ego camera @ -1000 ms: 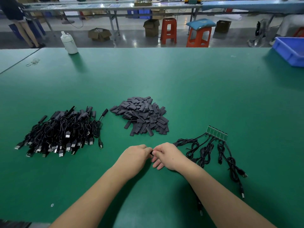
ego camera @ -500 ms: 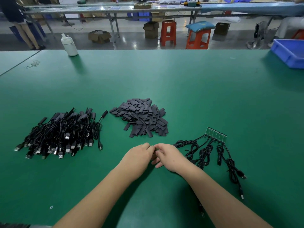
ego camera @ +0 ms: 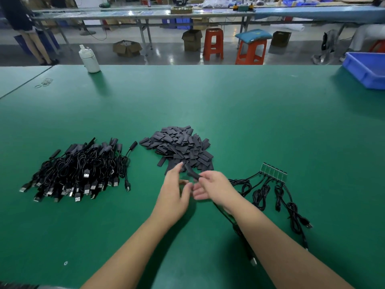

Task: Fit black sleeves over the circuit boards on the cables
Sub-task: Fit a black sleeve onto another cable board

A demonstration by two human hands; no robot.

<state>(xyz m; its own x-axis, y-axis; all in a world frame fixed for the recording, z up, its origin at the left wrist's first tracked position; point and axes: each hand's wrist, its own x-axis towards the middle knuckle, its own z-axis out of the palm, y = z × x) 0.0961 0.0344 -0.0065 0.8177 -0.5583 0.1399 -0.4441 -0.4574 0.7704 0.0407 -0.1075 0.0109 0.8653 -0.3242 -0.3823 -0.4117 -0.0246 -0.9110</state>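
A heap of flat black sleeves [ego camera: 179, 147] lies mid-table. To the right, several cables [ego camera: 270, 195] end in a row of bare green circuit boards [ego camera: 274, 174]. My right hand [ego camera: 216, 185] pinches the black-sleeved end [ego camera: 193, 175] of one cable; that cable runs under my right forearm to a USB plug [ego camera: 253, 260]. My left hand [ego camera: 175, 190] hovers just left of it, blurred, fingers stretched out and holding nothing. A big pile of sleeved black cables [ego camera: 79, 170] sits at the left.
A white bottle [ego camera: 89, 59] stands at the far left edge of the green table [ego camera: 250, 122]. A blue bin [ego camera: 366, 69] sits at the far right. Rubber bands [ego camera: 44, 82] lie at the far left. Stools and benches stand beyond the table.
My hands, pressed together on the cable end before, have parted. The left hand's fingers opened and it let go; the right hand lifted the sleeved end up toward the sleeve heap.
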